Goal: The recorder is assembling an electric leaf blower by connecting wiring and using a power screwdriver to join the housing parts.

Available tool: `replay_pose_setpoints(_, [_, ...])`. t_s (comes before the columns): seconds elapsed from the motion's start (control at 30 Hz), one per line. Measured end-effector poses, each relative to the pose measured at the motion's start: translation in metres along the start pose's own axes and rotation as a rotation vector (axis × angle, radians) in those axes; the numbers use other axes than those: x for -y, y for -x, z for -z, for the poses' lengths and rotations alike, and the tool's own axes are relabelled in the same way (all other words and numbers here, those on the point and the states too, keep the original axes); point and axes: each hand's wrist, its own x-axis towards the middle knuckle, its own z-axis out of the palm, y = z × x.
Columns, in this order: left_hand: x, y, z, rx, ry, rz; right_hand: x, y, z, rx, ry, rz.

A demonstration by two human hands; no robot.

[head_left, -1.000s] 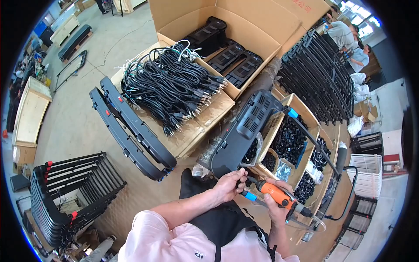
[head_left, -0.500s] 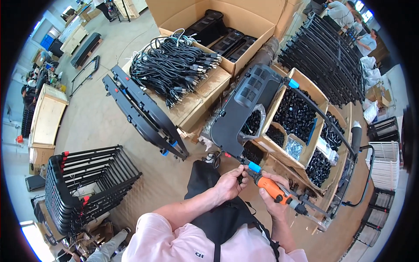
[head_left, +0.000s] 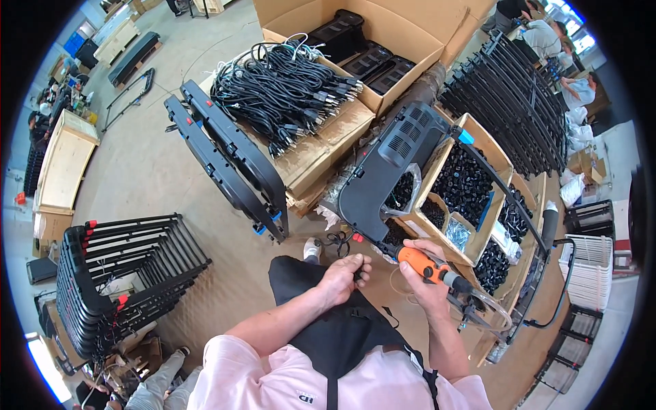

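Clutching an orange power screwdriver point(head_left: 429, 267) in right hand point(head_left: 422, 279) grip, left hand point(head_left: 342, 277) pinching small dark part point(head_left: 357, 275)

Coiled black cables point(head_left: 287, 89) are heaped on flattened cardboard, an open cardboard box point(head_left: 383, 34) behind them holding black housings. Black frames point(head_left: 123, 273) stack up far left, and compartments of small black parts point(head_left: 465, 184) sit right.

One orange power screwdriver point(head_left: 425, 265), one black panel point(head_left: 393, 164), two hands, and two black frames point(head_left: 229, 160) on the floor.
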Motion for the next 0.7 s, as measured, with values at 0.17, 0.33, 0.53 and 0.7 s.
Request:
replay_pose_setpoints(0.17, [-0.058, -0.015, 0.014, -0.225, -0.241, -0.306, 0.001, -0.015, -0.010, 0.088, 0.164, 0.017])
replay_pose_setpoints(0.33, [-0.089, -0.050, 0.030, -0.387, -0.650, -0.703, 0.011, -0.024, -0.018, 0.137, 0.277, 0.008])
replay_pose_setpoints(0.53, [-0.096, -0.028, 0.002, -0.428, -1.203, -0.674, 0.009, -0.031, -0.020, 0.147, 0.309, -0.031])
replay_pose_setpoints(0.7, [-0.094, -0.033, 0.013, -0.329, -0.487, -0.477, 0.011, -0.032, -0.021, 0.190, 0.333, -0.092])
